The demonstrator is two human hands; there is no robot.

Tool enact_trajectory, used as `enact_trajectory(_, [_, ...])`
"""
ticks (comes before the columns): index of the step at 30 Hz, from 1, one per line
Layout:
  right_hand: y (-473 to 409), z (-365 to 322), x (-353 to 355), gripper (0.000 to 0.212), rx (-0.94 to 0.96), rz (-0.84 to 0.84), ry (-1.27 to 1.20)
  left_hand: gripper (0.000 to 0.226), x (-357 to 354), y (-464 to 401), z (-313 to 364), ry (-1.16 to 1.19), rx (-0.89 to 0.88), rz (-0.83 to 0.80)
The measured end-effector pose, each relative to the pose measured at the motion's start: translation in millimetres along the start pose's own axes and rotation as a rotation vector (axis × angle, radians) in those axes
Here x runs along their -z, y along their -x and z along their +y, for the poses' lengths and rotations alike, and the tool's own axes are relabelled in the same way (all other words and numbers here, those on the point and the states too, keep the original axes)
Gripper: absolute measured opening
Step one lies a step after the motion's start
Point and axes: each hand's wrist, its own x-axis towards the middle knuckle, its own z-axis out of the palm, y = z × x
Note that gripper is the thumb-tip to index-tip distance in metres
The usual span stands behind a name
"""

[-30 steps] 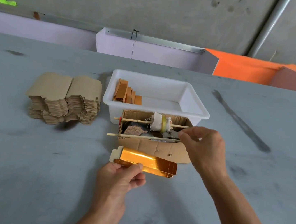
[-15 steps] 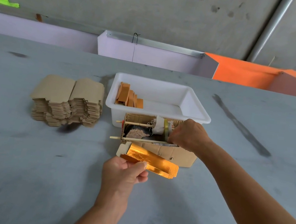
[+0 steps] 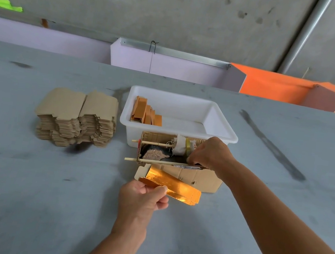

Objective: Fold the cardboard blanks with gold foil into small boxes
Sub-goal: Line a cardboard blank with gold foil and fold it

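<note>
Head view: your left hand (image 3: 142,198) pinches the gold-foil blank (image 3: 170,183) just in front of the cardboard box (image 3: 198,179), its long axis running left to right. Your right hand (image 3: 209,153), fingers curled into the box, grips something I cannot make out; the left hand alone holds the blank.

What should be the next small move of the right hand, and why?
Probably the right hand draws its fingers out of the small cardboard box and carries them to the gold foil blank. The left hand pinches that blank half folded, with its flaps not yet closed, and waits beside the box.
</note>
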Motion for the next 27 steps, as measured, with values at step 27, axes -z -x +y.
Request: enact_trajectory(27, [8,-12,26,0.025,-0.071,-0.15,0.024,0.015,-5,-2,-5,-0.014,-0.012,-0.017])
